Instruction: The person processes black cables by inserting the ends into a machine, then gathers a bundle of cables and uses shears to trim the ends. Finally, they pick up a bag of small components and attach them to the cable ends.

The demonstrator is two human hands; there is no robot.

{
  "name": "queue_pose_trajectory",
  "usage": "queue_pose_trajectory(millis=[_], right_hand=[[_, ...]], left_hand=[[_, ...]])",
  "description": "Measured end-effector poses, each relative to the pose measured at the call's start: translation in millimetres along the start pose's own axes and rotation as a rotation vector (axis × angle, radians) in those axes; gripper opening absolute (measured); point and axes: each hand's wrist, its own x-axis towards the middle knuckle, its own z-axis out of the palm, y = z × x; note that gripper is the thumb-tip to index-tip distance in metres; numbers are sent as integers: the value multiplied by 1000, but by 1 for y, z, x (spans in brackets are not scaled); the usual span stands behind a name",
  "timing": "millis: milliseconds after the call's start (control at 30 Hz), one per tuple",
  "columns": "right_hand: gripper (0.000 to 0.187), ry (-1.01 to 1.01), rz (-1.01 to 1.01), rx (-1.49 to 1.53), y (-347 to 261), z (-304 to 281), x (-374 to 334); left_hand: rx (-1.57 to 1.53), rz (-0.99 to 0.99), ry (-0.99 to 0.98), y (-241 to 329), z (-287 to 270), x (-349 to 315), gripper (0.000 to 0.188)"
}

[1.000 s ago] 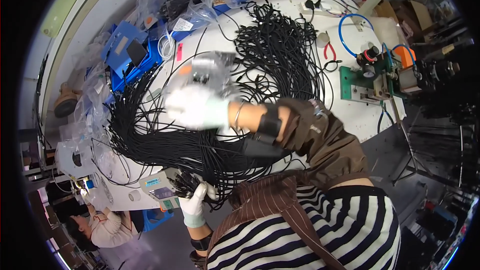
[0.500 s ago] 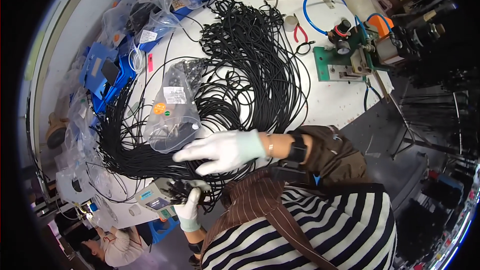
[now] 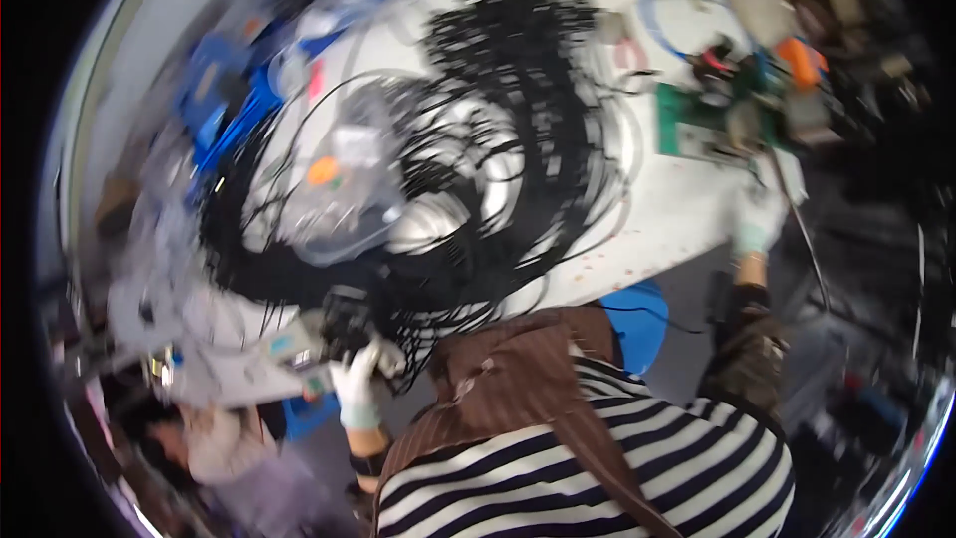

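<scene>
Motion blurs much of the picture. My left hand, in a white glove, is at the table's near edge, closed on the ends of a bundle of black cables. More black cables sweep in a thick loop across the table from there. My right hand, also gloved, is stretched far to the right, at the table edge just below a green-based bench fixture. Its fingers are smeared, and I cannot see whether it holds anything.
A clear plastic bag with an orange sticker lies on the cables. Blue bins and plastic bags line the left edge. A blue air hose curls behind the fixture. A blue stool stands beneath the near edge. Another person is at lower left.
My right hand has swung from over the cables to the far right, beside the fixture. My left hand stays at the bundle, slightly shifted. The view has moved, uncovering the blue stool.
</scene>
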Motion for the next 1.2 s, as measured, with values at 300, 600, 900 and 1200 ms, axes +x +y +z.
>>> queue_pose_trajectory(millis=[300,600,900,1200], right_hand=[[49,-106,-214,-670,74,0,30],[36,-165,106,648,33,-10,-106],[45,-677,-835,661,-269,34,-188],[28,-830,-569,885,-358,102,-208]], left_hand=[[133,142,24,45,26,23,8],[172,306,400,44,26,63,15],[613,381,348,47,44,119,15],[327,435,329,59,25,155,21]])
